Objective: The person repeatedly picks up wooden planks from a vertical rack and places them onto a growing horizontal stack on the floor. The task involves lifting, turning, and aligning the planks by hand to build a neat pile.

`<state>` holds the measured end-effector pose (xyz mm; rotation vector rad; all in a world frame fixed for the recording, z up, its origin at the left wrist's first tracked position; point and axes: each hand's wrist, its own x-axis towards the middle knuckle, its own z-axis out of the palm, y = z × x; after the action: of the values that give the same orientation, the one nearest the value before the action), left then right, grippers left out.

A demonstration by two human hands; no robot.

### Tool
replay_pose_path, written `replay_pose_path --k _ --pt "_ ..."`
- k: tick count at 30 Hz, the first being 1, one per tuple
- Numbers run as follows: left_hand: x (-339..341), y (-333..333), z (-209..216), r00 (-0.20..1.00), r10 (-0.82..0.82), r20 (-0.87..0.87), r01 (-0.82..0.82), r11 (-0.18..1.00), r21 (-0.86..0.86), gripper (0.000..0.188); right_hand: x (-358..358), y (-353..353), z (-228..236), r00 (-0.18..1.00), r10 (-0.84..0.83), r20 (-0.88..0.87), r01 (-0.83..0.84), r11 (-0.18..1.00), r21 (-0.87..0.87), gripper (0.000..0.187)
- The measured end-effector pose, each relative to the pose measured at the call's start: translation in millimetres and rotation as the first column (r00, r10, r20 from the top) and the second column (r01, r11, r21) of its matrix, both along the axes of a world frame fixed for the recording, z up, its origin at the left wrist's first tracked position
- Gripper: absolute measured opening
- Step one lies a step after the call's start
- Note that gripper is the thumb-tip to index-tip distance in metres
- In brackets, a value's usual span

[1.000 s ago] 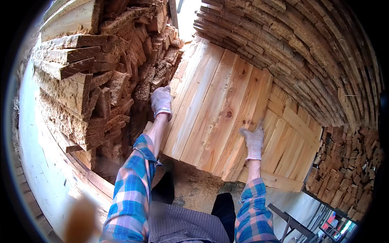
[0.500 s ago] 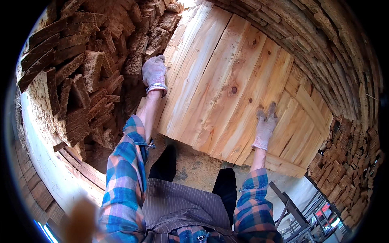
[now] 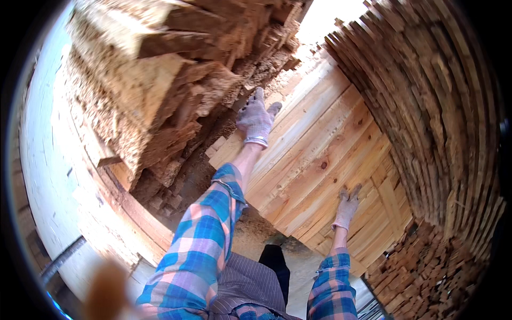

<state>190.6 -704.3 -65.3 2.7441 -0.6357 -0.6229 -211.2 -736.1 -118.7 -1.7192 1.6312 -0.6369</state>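
Observation:
A wide panel of pale, knotty planks [image 3: 320,160] lies low in front of me. My left hand [image 3: 257,120], in a soiled light work glove, is stretched out at the panel's far left side with its fingers spread and nothing gripped. Whether it touches the wood there is hard to tell. Farther right, my right hand [image 3: 348,207], gloved the same way, rests on the planks with its fingers extended. Near it, a slanting board [image 3: 388,200] crosses the panel's right part.
Rough, splintered wood pieces [image 3: 176,90] heap up on the left beside a pale wall-like surface [image 3: 48,160]. A tall curved stack of thin boards [image 3: 426,122] borders the right. Below it are piled short offcuts [image 3: 426,266]. A blurred brown object [image 3: 104,290] intrudes at lower left.
The view has swung, bringing the wood heap closer and shifting the panel lower. My left hand, closed at the panel's edge before, now has spread fingers. My right hand stays on the panel.

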Motion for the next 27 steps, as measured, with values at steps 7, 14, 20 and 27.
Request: replay_pose_path --k 7,14,20,27 --pt "-90.0 166.5 47.9 0.931 0.236 -0.28 -0.347 0.813 -0.467 0.069 54.7 -5.3 55.1 0.547 0.295 -0.784 -0.046 0.945 0.323 0.076" --pt "-183.6 226.0 -28.2 0.258 0.399 -0.88 -0.899 0.432 -0.067 0.075 45.0 0.3 41.2 0.761 0.229 -0.608 -0.092 0.964 0.248 0.073" --pt "-180.6 171.7 -21.2 0.322 0.616 -0.719 -0.862 0.504 0.045 0.085 38.5 -4.9 35.1 0.723 0.198 -0.661 -0.055 0.972 0.23 0.071" --pt "-171.4 182.6 -23.7 0.278 0.642 -0.715 -0.912 0.409 0.012 0.081 33.7 -0.7 27.5 0.843 0.217 -0.492 -0.109 0.965 0.24 0.067"
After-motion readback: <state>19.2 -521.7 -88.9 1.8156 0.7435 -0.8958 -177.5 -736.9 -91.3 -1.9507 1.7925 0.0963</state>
